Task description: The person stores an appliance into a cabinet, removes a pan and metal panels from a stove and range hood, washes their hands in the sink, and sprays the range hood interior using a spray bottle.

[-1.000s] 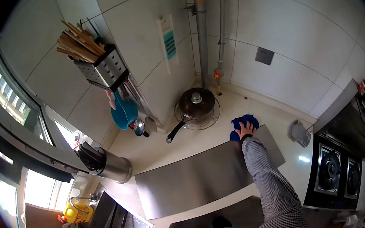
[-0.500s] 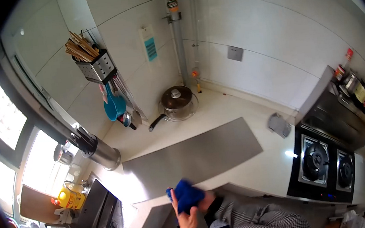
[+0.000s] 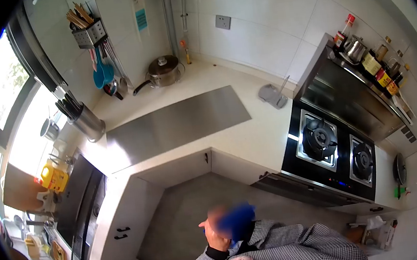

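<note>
A blue cloth (image 3: 239,221) is bunched between my hands in front of my body, smeared by motion. My left hand (image 3: 216,237) is closed against the cloth's left side, one finger jutting left and the others blurred. From the right, my right hand reaches into the cloth and grips it; the cloth and blur mostly cover it, leaving the dark cuff (image 3: 250,233) visible. Both hands are over the floor, short of the counter edge.
A steel sheet (image 3: 180,125) lies on the pale counter (image 3: 205,143). A lidded pan (image 3: 164,73) stands in the corner. The gas stove (image 3: 322,143) is at right, a grey dustpan-like item (image 3: 272,97) beside it. A knife holder (image 3: 87,123) and sink (image 3: 81,204) are at left.
My view has turned and shows more floor and stove. The hands and blue cloth have drawn back from the counter edge, and the cloth now lies more over my right hand.
</note>
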### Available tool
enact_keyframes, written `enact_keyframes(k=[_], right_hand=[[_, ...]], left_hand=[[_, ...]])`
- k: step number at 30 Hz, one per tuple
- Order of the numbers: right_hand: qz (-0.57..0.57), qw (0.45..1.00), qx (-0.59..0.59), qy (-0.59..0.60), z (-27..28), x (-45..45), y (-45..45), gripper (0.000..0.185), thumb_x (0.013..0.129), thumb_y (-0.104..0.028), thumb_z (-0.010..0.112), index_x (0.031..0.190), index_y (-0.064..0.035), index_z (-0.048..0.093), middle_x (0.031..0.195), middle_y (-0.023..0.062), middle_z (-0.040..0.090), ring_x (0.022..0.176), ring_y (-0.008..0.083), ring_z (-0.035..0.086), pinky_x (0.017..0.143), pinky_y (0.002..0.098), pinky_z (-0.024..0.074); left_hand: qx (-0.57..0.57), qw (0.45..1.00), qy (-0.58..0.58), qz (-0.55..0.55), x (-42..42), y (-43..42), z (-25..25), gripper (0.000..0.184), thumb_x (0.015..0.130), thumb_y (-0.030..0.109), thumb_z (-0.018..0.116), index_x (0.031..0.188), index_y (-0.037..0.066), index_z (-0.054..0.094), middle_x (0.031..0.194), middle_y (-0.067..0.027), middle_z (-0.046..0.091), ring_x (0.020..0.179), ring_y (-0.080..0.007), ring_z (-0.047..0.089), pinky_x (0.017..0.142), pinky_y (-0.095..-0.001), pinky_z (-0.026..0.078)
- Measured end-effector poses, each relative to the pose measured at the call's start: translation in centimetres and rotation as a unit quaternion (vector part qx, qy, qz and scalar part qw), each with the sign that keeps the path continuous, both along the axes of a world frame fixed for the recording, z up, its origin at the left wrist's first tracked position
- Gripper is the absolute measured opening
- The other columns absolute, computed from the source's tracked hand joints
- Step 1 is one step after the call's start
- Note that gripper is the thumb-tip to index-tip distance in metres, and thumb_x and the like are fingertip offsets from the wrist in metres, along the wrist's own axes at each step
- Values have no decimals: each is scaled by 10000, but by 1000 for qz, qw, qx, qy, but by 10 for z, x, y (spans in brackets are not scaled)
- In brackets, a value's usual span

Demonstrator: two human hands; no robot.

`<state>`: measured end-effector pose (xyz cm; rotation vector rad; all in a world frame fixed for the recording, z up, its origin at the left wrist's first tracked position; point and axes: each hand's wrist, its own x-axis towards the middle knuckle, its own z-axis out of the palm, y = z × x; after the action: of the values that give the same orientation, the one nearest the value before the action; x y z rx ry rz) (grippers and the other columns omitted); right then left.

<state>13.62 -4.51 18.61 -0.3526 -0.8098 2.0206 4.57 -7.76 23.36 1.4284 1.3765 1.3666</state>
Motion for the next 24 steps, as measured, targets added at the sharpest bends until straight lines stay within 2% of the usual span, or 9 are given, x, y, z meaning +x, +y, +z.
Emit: enact_keyframes(k=[1, 5, 7, 9, 11, 15, 17, 21, 24], right_hand=[[4, 1000, 18, -6, -8, 15, -14, 408, 910, -331, 460, 1185, -29, 456, 1175, 115, 497, 1082, 228, 488, 936, 363, 396], [-83, 994, 53, 42, -24, 64, -59, 428, 917, -351, 461, 1206, -37, 446, 1221, 98, 481, 1126, 223, 472, 958, 378, 393], [-13, 920, -390, 38, -1, 98, -71, 346, 939, -324, 431, 1195, -95, 476, 1147, 29, 533, 1050, 159, 514, 903, 318, 428], [-35, 924, -380, 16, -13, 131, -87, 432, 941, -396, 396, 1225, -75, 448, 1223, 49, 488, 1106, 168, 480, 944, 322, 404], [-85, 912, -383, -121, -15, 161, -100, 424, 938, -399, 402, 1231, -96, 453, 1189, 26, 512, 1067, 152, 508, 905, 290, 433], [-121, 870, -134, -458, -42, 239, -109, 467, 933, -415, 408, 1189, -40, 517, 1070, 64, 595, 946, 167, 585, 809, 272, 467], [-119, 852, -120, -496, -40, 264, -106, 426, 918, -372, 432, 1116, -20, 570, 1024, 91, 625, 892, 180, 607, 769, 294, 483], [-263, 754, 164, -580, -32, 294, -62, 259, 864, -186, 493, 865, 27, 641, 751, 102, 661, 703, 179, 630, 650, 315, 494], [-362, 609, 108, -697, -69, 363, -8, 208, 830, -145, 513, 861, 25, 630, 810, 150, 641, 743, 255, 596, 665, 352, 458]], left_hand=[[92, 983, 160, -1, 7, -7, 3, 297, 767, 95, 584, 1049, 13, 545, 1019, -117, 555, 919, -283, 532, 808, -386, 423], [7, 925, 380, 21, 34, -46, -43, 274, 827, 175, 513, 1033, -2, 554, 1085, -200, 533, 984, -367, 499, 839, -436, 394], [-39, 985, 150, -77, 73, -62, -51, 280, 796, 137, 533, 1038, -2, 556, 1100, -223, 515, 996, -391, 488, 822, -477, 386], [12, 963, 257, -83, 105, -92, -89, 288, 714, 72, 576, 989, -10, 551, 1005, -197, 549, 929, -378, 521, 775, -449, 420], [-18, 962, 202, -184, 131, -92, -68, 283, 700, 45, 581, 976, -8, 546, 984, -191, 559, 909, -373, 531, 769, -429, 431], [-60, 973, 107, -196, 196, -109, -50, 334, 711, 46, 615, 1027, -19, 530, 1024, -225, 541, 889, -398, 549, 755, -423, 473], [-85, 966, 109, -217, 215, -117, -61, 316, 737, 40, 612, 1041, -6, 539, 1132, -235, 511, 965, -391, 542, 813, -390, 468], [-147, 971, 61, -180, 239, -128, -69, 267, 771, 22, 582, 1038, 21, 581, 1140, -188, 534, 1002, -349, 549, 833, -357, 464], [-181, 968, 41, -171, 234, -138, -65, 286, 810, 19, 554, 1086, 76, 598, 1158, -136, 546, 1030, -299, 560, 847, -339, 464]])
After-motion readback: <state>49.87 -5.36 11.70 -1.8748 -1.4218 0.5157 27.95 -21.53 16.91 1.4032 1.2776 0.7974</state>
